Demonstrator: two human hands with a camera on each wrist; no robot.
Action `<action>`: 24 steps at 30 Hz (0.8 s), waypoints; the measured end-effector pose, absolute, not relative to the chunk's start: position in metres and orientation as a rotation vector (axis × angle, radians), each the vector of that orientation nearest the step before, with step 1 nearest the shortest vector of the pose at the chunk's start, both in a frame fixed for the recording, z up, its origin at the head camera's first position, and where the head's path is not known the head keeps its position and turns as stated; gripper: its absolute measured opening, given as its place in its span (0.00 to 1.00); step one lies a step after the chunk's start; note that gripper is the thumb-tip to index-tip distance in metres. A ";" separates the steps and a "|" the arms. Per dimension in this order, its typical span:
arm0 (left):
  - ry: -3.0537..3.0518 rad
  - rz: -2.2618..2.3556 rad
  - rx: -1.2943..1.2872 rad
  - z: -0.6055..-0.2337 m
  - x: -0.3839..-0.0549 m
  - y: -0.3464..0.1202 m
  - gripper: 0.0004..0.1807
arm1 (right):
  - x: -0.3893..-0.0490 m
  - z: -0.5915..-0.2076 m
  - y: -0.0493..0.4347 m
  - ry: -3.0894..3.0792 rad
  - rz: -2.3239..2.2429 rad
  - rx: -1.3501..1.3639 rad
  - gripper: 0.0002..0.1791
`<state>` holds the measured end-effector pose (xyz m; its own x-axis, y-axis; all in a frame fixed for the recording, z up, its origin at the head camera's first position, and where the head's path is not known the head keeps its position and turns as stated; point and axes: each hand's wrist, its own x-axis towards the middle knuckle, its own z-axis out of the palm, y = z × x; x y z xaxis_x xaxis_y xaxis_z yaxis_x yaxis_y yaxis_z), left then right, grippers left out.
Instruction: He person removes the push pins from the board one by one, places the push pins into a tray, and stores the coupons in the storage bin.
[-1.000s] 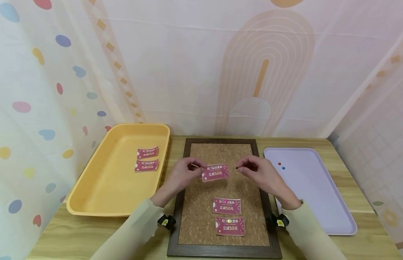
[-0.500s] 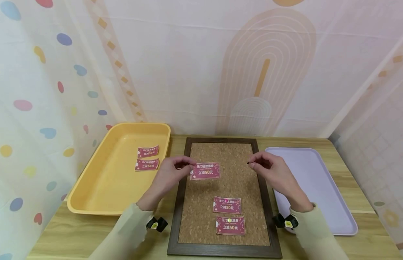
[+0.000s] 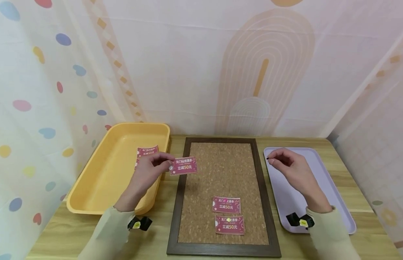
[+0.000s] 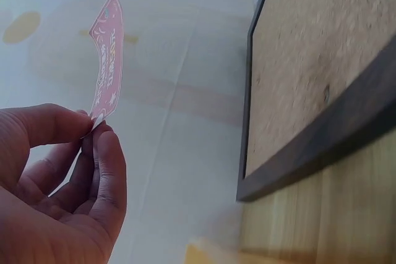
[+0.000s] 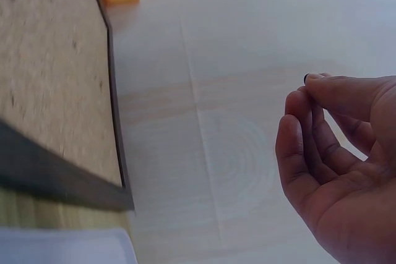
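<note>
Lower left, your left hand (image 3: 147,172) pinches a coupon (image 3: 184,166); lower right, your right hand (image 3: 294,171) pinches a tiny dark piece (image 5: 305,78), above the wooden table (image 3: 58,234) (patterned curtain (image 3: 188,72) across the top).

Pale patterned cloth (image 3: 188,72) behind wood-grain table (image 3: 371,234)

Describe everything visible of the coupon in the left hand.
The coupon is a pinkish-red rectangle, apparently paper, with a pale edge, white print and a yellow "50". The left hand pinches one end between thumb and fingers; the rest sticks out, curved in the left wrist view. It is in midair, overlapping the left edge of the corkboard in the head view.
</note>
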<state>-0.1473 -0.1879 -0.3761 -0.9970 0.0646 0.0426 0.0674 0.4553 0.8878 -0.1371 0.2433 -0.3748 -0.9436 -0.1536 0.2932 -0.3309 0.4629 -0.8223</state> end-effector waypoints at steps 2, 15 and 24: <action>-2.671 -1.626 -0.113 -0.374 -0.147 -0.195 0.10 | -0.139 -0.375 0.249 -2.542 1.464 0.426 0.05; -2.711 -1.544 -0.133 -0.362 -0.146 -0.247 0.12 | -0.152 -0.387 0.280 -2.599 1.364 0.489 0.03; -2.879 -1.446 -0.187 -0.356 -0.157 -0.294 0.13 | -0.159 -0.395 0.300 -2.712 1.233 0.507 0.03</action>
<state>-0.1570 -0.2941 -0.3559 -0.9896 0.1416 -0.0247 0.0647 0.5926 0.8029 -0.1587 0.3001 -0.3950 -0.9367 -0.2517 0.2434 -0.3489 0.6118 -0.7099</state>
